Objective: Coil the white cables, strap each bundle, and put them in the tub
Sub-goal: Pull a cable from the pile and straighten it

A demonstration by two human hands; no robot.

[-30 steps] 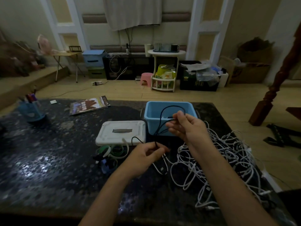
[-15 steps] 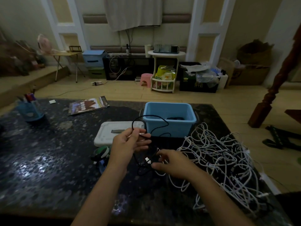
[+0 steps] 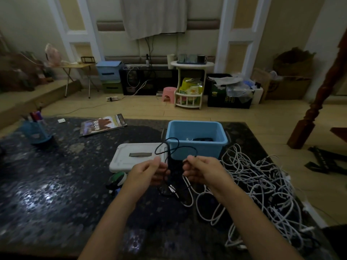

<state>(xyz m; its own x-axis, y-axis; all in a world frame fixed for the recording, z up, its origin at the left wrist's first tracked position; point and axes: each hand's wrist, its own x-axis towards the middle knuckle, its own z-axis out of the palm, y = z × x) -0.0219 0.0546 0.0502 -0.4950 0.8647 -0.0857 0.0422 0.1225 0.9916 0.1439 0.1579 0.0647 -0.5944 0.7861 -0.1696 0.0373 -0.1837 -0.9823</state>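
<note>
At frame centre, the left hand [image 3: 150, 171] and right hand [image 3: 200, 170] each pinch a black cable [image 3: 173, 147] looping between them. Behind sits the blue tub [image 3: 197, 147]; white cables [image 3: 262, 188] sprawl at right on the table [image 3: 47, 184].

Between our left hand [image 3: 150, 171] and right hand [image 3: 201, 169] we see a black cable [image 3: 170, 147]. Beyond them sits a light blue tub [image 3: 197, 136]; right of the right hand, white cables [image 3: 262, 184]. The tabletop [image 3: 47, 184] is dark, speckled.
</note>
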